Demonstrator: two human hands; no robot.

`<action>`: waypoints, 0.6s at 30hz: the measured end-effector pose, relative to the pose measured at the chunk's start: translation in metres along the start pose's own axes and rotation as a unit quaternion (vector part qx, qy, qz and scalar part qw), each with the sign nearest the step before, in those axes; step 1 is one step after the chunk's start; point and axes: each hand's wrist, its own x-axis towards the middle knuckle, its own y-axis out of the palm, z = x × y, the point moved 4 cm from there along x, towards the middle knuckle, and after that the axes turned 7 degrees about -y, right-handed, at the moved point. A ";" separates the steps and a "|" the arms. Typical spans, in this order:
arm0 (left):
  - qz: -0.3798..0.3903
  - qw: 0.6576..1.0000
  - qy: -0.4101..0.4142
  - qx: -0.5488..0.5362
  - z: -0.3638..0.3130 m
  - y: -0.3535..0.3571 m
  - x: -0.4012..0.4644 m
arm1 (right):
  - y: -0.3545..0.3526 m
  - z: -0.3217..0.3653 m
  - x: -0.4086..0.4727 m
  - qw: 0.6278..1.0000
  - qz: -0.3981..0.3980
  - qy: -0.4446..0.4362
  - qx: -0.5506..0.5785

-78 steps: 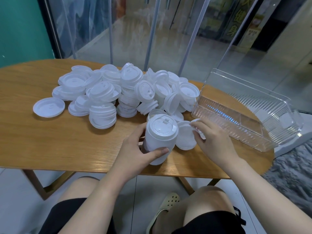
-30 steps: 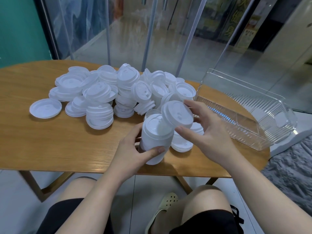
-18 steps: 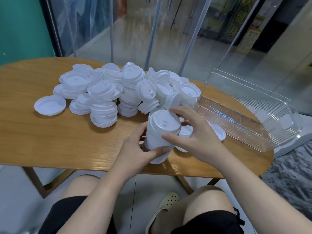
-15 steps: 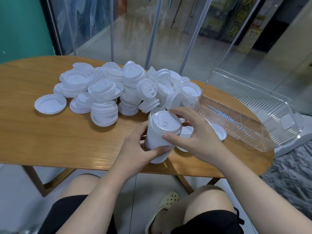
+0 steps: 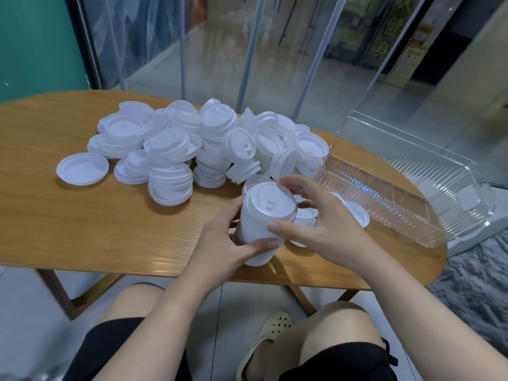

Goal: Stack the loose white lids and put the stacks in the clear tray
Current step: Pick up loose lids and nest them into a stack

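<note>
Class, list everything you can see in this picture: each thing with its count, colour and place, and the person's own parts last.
Oval wooden table: one, tan, across the middle.
Heap of loose white plastic lids: too many to count, white, centre of the table.
Single white lid: one, lying apart, left of the heap.
Hand-held stack of white lids: one, at the near edge.
Clear ribbed plastic tray: one, transparent, right end of the table.
Beige perforated sandal: one, on the floor.
Hands: left hand grips the stack's side; right hand grips its top.

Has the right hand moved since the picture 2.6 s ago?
Yes. The right hand has come left, away from the clear tray, and now grips the top of the lid stack held by the left hand.
</note>
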 end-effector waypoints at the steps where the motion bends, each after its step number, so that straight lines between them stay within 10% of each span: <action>1: 0.000 1.000 -0.001 0.000 -0.001 0.000 0.000 | -0.003 -0.002 0.000 1.000 -0.004 0.001 0.011; 6: -0.002 1.000 -0.007 0.006 -0.001 -0.001 0.000 | -0.021 -0.041 0.005 0.997 -0.061 0.025 -0.044; 12: -0.004 1.000 -0.006 0.010 0.000 -0.001 0.000 | 0.002 -0.094 0.003 0.968 0.084 0.055 -0.231; 18: 0.003 1.000 -0.011 0.003 0.000 -0.001 0.000 | 0.000 -0.095 0.001 0.973 -0.006 -0.004 -0.230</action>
